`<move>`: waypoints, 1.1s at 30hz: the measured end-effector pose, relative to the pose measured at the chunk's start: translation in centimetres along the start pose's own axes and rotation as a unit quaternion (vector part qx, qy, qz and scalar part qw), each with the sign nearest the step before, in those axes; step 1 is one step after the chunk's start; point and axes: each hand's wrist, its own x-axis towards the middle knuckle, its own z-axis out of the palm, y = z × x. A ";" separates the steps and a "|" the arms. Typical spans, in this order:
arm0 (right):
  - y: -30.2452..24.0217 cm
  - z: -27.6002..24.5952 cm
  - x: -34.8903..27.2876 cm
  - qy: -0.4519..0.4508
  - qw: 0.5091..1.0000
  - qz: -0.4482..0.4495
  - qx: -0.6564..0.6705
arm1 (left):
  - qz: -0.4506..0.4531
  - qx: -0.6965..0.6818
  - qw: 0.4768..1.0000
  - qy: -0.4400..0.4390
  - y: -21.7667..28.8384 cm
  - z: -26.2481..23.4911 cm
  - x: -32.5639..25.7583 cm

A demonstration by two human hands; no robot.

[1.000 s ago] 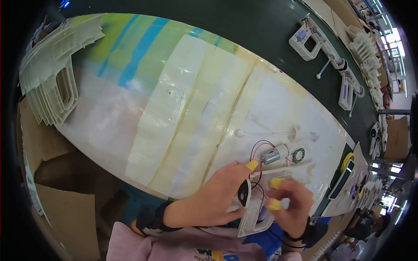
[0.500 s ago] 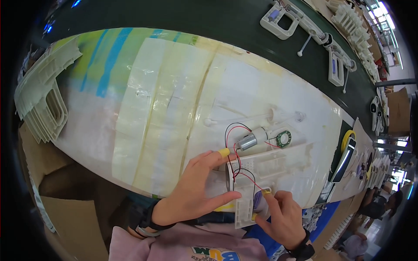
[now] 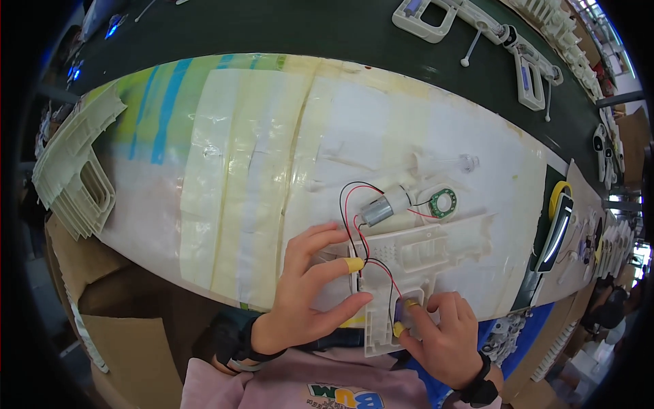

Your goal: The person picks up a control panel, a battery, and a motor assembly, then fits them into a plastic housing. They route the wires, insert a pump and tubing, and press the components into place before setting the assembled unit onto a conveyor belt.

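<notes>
A white plastic housing half (image 3: 422, 251) with a handle lies at the table's near edge, its hollow side up. In its handle sits a purple cylindrical battery (image 3: 399, 310), mostly covered by fingers. My right hand (image 3: 441, 334) grips this battery between thumb and index finger, both in yellow finger covers. Fingers apart, my left hand (image 3: 306, 290) rests at the housing's left end; its covered index fingertip touches the red and black wires (image 3: 368, 260). These wires run up to a silver motor (image 3: 377, 210), which lies beyond the housing beside a green ring-shaped circuit board (image 3: 443, 203).
A clear plastic part (image 3: 446, 163) lies behind the motor. Stacked white shells (image 3: 82, 174) stand at the table's left end. On the right are a lit device (image 3: 556, 232) and a yellow tape roll (image 3: 562, 189). Assembled white units (image 3: 528, 75) lie on the dark green surface beyond.
My left index finger has come down from near the motor onto the wires at the housing's end. My right fingers have moved in over the battery, which sits deeper in the handle.
</notes>
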 end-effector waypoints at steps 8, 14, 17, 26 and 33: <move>-1.7 -0.3 0.9 -0.029 0.999 0.032 -0.017 | 0.003 0.041 0.998 -0.051 0.3 -0.2 0.3; -2.2 0.6 1.2 0.040 0.994 0.077 0.061 | -0.012 0.019 0.999 -0.033 0.1 0.1 0.3; -2.6 0.8 1.1 0.063 0.989 0.102 0.084 | -0.030 -0.007 0.999 -0.019 0.1 0.2 -0.1; -2.0 0.7 -1.3 0.128 0.937 0.132 0.297 | -0.021 0.057 0.994 -0.090 -0.2 0.0 0.5; -1.7 2.6 -0.6 0.178 0.972 0.039 0.150 | -0.007 0.034 0.998 -0.055 -0.4 0.2 0.3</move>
